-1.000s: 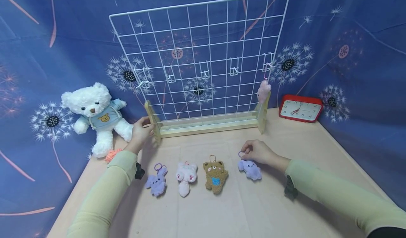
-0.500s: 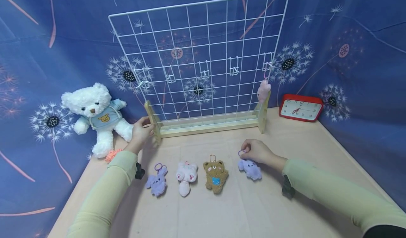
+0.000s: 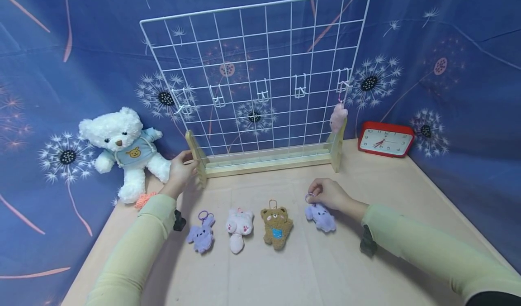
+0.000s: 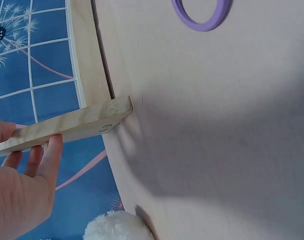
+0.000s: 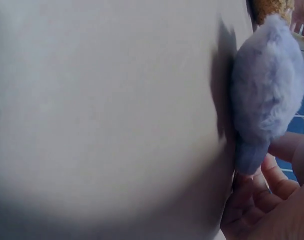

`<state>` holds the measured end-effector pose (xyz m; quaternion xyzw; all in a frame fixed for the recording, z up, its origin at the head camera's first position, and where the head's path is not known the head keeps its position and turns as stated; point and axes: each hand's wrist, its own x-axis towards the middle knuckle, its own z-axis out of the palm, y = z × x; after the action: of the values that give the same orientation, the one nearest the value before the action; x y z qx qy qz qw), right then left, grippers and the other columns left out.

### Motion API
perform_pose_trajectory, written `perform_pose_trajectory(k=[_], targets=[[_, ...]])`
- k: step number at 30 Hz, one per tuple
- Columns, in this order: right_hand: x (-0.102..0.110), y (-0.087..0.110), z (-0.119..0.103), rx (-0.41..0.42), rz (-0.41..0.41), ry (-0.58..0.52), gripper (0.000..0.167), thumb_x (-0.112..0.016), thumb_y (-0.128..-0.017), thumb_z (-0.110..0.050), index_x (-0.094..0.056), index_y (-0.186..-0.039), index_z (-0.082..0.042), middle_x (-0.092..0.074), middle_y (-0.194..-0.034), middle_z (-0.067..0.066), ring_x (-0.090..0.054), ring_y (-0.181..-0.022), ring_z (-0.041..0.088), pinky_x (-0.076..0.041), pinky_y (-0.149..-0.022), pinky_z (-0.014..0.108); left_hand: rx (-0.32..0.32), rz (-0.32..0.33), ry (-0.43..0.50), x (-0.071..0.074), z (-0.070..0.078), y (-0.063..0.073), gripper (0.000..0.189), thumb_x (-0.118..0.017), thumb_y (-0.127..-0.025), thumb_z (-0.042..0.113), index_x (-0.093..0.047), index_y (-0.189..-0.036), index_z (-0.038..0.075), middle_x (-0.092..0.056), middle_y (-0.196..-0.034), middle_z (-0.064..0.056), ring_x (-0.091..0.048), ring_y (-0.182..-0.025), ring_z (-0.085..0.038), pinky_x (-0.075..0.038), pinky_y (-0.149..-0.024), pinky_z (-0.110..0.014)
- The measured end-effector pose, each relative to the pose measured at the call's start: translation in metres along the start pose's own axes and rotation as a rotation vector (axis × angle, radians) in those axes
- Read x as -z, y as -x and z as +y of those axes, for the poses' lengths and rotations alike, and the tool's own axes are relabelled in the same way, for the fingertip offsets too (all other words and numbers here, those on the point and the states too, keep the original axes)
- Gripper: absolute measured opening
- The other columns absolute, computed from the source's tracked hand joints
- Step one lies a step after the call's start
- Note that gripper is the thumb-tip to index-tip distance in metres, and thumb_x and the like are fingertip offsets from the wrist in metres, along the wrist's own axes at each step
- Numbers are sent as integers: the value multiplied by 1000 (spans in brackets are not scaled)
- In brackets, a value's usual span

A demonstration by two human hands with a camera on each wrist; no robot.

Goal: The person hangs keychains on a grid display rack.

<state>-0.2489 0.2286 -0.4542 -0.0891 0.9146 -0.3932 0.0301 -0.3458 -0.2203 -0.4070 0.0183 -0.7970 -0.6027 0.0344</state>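
Note:
My left hand [image 3: 181, 172] grips the left wooden end piece [image 3: 196, 154] of a white wire grid rack [image 3: 254, 8]; in the left wrist view, thumb and fingers lie on opposite sides of the wood [image 4: 76, 122]. Toward the right of the table, my right hand [image 3: 334, 194] pinches a purple plush keychain [image 3: 321, 218] near its ring [image 3: 308, 198]. Close up in the right wrist view, the plush [image 5: 269, 85] hides part of the fingers. Left of it lie a brown bear keychain [image 3: 276, 227], a pale pink plush keychain [image 3: 239, 229] and another purple plush keychain [image 3: 201, 236].
A pink plush keychain [image 3: 338, 118] hangs from the rightmost of several hooks on the grid; a middle hook [image 3: 262, 95] bears nothing. A red clock [image 3: 386, 138] stands at right. On the left sit a white teddy bear [image 3: 134, 154] and some orange yarn [image 3: 145, 200].
My right hand and forearm have shifted slightly up and left, with the fingers at the ring of the purple plush keychain. My left hand stays on the rack's end piece.

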Motion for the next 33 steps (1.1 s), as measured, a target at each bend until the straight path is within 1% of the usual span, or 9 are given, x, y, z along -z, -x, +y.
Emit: perform_pose_trajectory(k=[6,10,12,16,19,23,26,29,33], targets=[[4,-1,5,43,22,7,5,-79,-85,-1,-75,-87,-1,-71,-78,2,-63,-77,16,-52,-75,34,0,4,-9,0,0,1,53,-58,-102,5,-42,-152,1,-49,-147,-24,-52,-131,-38,-53,-103,-39],[7,0,5,61,44,3,6,-77,-88,-6,-75,-86,-1,-73,-82,2,-65,-83,19,-53,-82,37,-3,6,-24,0,1,0,53,-58,-103,7,-42,-153,1,-49,-148,-24,-52,-131,-37,-53,-103,-38],[8,0,6,75,59,-11,7,-76,-90,-7,-75,-87,-2,-74,-84,3,-65,-86,20,-54,-81,36,-2,7,-27,0,1,0,53,-59,-103,7,-42,-153,2,-49,-147,-23,-52,-131,-37,-53,-103,-38],[9,2,7,96,75,-70,6,-75,-92,-8,-75,-91,-2,-73,-88,4,-64,-84,20,-54,-71,26,1,3,-38,1,0,-1,54,-58,-103,8,-41,-154,2,-48,-148,-23,-52,-132,-36,-53,-104,-38],[9,4,7,108,82,-138,4,-73,-93,-5,-73,-94,-1,-73,-90,7,-65,-79,18,-54,-64,21,5,2,-39,1,0,-1,54,-58,-103,8,-40,-154,2,-48,-148,-23,-52,-132,-36,-53,-103,-37],[9,5,7,105,96,-260,5,-71,-94,-2,-70,-97,3,-71,-86,10,-60,-63,15,-47,-46,19,2,8,-32,1,-1,-1,54,-58,-103,7,-41,-154,2,-49,-148,-24,-52,-131,-36,-54,-102,-35],[10,5,6,113,114,-322,7,-70,-95,-2,-69,-99,4,-70,-83,14,-54,-55,13,-41,-38,19,0,6,-25,0,-1,-1,53,-58,-103,6,-41,-154,1,-49,-147,-24,-52,-131,-36,-53,-102,-35],[11,4,4,146,144,-335,8,-69,-96,-1,-68,-101,5,-69,-87,16,-59,-61,11,-47,-41,23,4,8,-14,0,-1,-1,53,-58,-103,6,-42,-153,1,-49,-147,-24,-52,-131,-36,-53,-103,-36],[14,1,-1,182,175,-380,10,-68,-96,2,-67,-103,9,-69,-94,18,-66,-75,10,-57,-57,24,0,10,-10,-1,0,0,52,-59,-103,6,-43,-152,1,-49,-147,-24,-52,-130,-37,-55,-101,-36]])
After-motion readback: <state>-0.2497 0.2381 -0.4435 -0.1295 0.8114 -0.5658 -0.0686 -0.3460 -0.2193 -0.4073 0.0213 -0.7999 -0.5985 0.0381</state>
